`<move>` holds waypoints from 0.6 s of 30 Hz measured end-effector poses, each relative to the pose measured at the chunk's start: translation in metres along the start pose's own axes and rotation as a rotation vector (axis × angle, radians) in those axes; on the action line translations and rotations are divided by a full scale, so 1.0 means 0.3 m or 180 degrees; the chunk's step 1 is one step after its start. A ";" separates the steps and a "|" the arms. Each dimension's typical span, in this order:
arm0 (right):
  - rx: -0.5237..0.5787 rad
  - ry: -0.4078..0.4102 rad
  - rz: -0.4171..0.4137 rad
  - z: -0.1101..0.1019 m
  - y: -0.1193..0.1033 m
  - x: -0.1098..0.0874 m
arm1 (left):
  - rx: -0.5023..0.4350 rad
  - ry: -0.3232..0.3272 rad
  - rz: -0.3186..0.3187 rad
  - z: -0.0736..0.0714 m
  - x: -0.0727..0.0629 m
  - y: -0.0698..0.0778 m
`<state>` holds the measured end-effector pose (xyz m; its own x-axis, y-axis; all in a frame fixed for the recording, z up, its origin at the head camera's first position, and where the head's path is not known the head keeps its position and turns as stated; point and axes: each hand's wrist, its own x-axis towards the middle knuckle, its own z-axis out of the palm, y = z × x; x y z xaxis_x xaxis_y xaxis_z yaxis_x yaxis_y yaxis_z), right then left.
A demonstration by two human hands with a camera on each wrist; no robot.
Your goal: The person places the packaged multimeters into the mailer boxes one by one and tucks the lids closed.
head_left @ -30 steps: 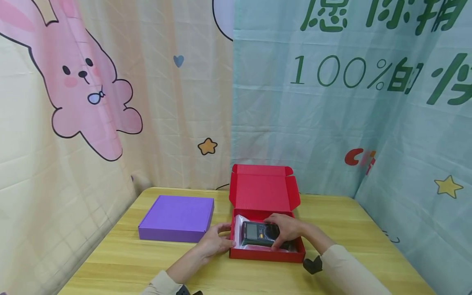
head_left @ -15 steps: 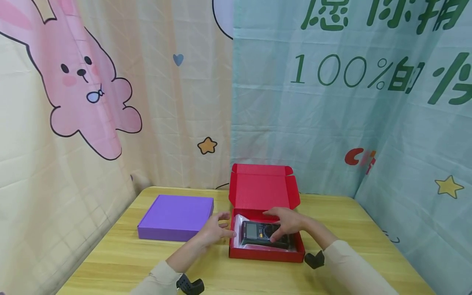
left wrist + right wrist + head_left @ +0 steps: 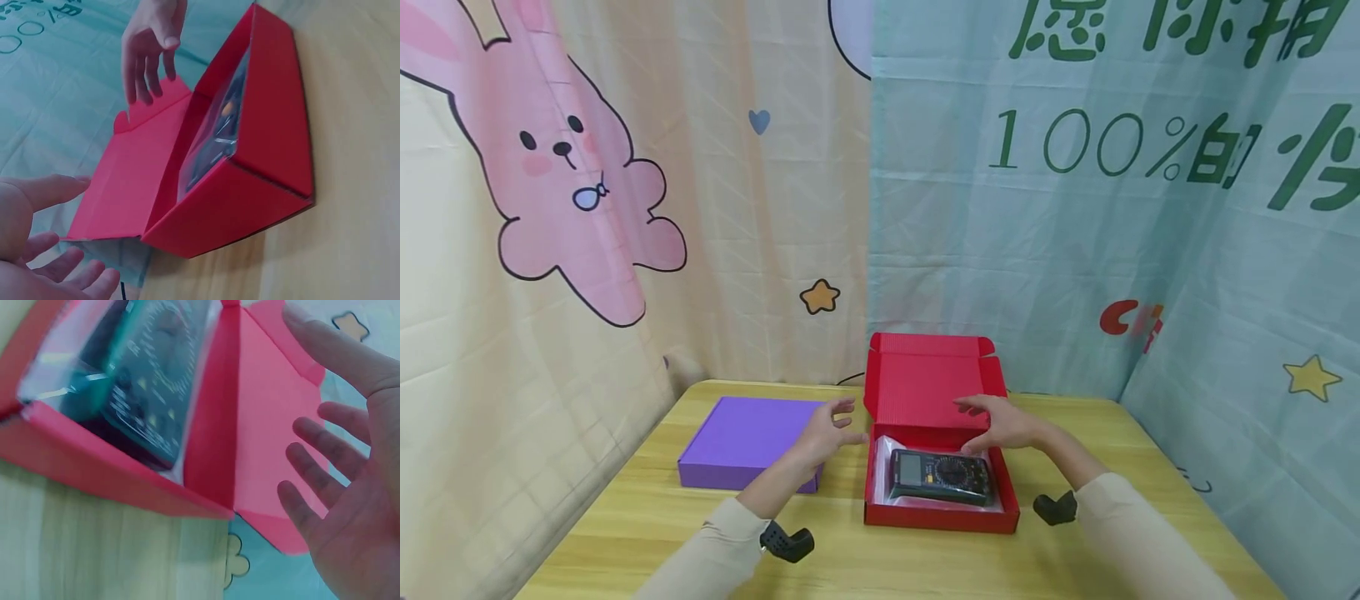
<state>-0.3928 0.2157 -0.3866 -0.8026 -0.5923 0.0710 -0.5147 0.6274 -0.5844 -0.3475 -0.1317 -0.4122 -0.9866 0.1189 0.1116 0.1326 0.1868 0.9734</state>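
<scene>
A black digital multimeter lies face up inside the red cardboard box, on clear plastic wrapping. The box's lid stands raised at the back. My left hand is held in the air just left of the box, fingers loosely spread and holding nothing. Over the box's right rear part hovers my right hand, also without anything in its grasp. In the right wrist view the multimeter's dial and sockets show, with the relaxed fingers of the right hand beside the lid.
A closed purple box sits on the wooden table to the left, partly behind the left hand. Printed curtains hang close behind the table and along both sides. A thin dark cable shows at the back edge.
My right hand has let go of the multimeter and risen toward the lid. My left hand has come off the box's left side, moving up and left. The multimeter stays in the box.
</scene>
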 end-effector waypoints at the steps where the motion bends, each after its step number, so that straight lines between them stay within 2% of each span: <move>1: 0.0041 0.0048 -0.0018 -0.011 0.006 -0.001 | -0.0012 0.0020 0.0023 -0.004 0.012 0.003; 7: 0.0250 0.0391 0.0125 -0.062 0.053 0.000 | -0.0070 0.0053 0.0198 -0.028 0.083 0.004; 10: 0.0352 0.0541 0.0258 -0.081 0.081 0.002 | -0.0029 0.0072 0.0216 -0.033 0.118 -0.004; 14: 0.0394 0.0673 0.0322 -0.099 0.109 0.004 | 0.0051 0.0099 0.0198 -0.030 0.159 -0.011; 18: 0.0415 0.0916 0.0393 -0.110 0.134 0.001 | 0.0113 0.0116 0.0234 -0.011 0.201 -0.016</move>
<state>-0.4237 0.2574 -0.3834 -0.9183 -0.3371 0.2077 -0.3803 0.6045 -0.7000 -0.4078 -0.1287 -0.4093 -0.9768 0.0983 0.1903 0.2075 0.2132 0.9547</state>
